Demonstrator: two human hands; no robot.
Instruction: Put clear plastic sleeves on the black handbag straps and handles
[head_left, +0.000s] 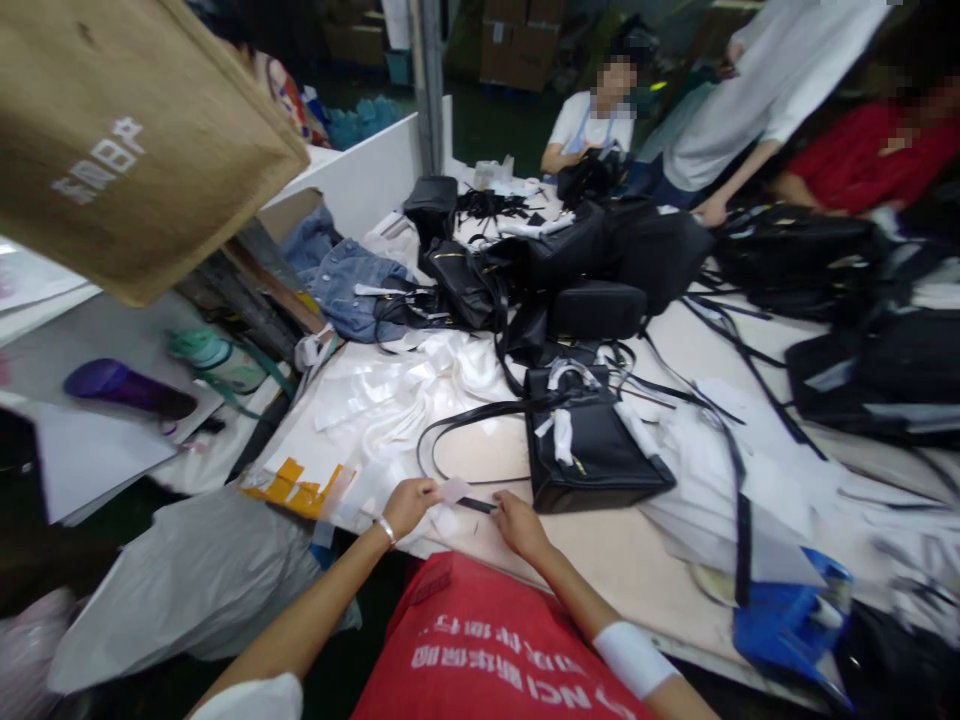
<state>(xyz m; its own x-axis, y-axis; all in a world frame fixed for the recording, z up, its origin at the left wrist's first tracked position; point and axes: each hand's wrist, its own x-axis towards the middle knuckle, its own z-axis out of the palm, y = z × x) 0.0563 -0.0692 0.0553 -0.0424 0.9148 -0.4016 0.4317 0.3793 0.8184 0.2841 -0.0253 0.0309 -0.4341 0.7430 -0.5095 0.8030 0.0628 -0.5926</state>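
Close to the table's front edge, my left hand (411, 504) is closed in a pinch on a small pale slip (454, 489). The slip lies against a short black strap (478, 505), and my right hand (517, 525) pinches the other end of that strap. Just beyond my right hand stands a black handbag (585, 450), with white wrapping on its handle and fittings. A long black shoulder strap (480, 408) loops from the bag to the left, above my hands. Whether the short strap belongs to this loop, I cannot tell.
White wrapping strips (397, 400) lie heaped left of the handbag. Several black bags (600, 310) are piled behind it. White sheets (712, 490) and a blue packet (787, 620) are at right. A brown bag (150, 130) hangs upper left. Co-workers (592, 125) are across the table.
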